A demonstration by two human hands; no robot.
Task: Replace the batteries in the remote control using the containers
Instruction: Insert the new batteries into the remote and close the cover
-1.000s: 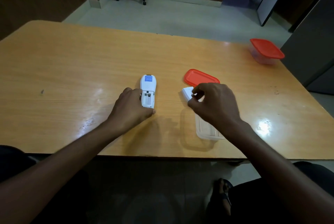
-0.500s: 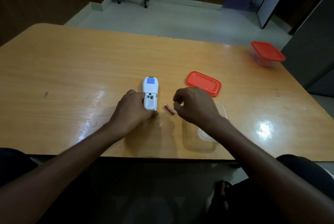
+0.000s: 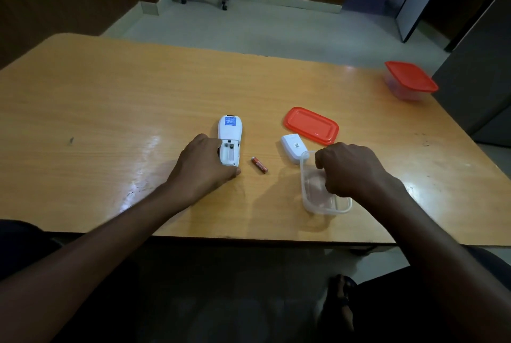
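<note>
The white remote control (image 3: 230, 132) lies face down on the wooden table (image 3: 110, 107), its battery bay open and empty. My left hand (image 3: 203, 165) grips its near end and holds it against the table. A small red battery (image 3: 259, 165) lies loose just right of the remote. The white battery cover (image 3: 293, 146) rests further right, beside a red lid (image 3: 311, 124). My right hand (image 3: 351, 168) hangs over the open clear container (image 3: 326, 208), fingers curled down into it. Whatever the fingertips touch is hidden.
A second clear container with a red lid on (image 3: 409, 79) stands at the table's far right corner. The near table edge runs just below both wrists. A dark cabinet stands right of the table, and a wheeled black frame stands on the floor beyond.
My right hand set a red battery down beside the remote, then moved right to the open container. The battery cover is now uncovered. My left hand stayed on the remote.
</note>
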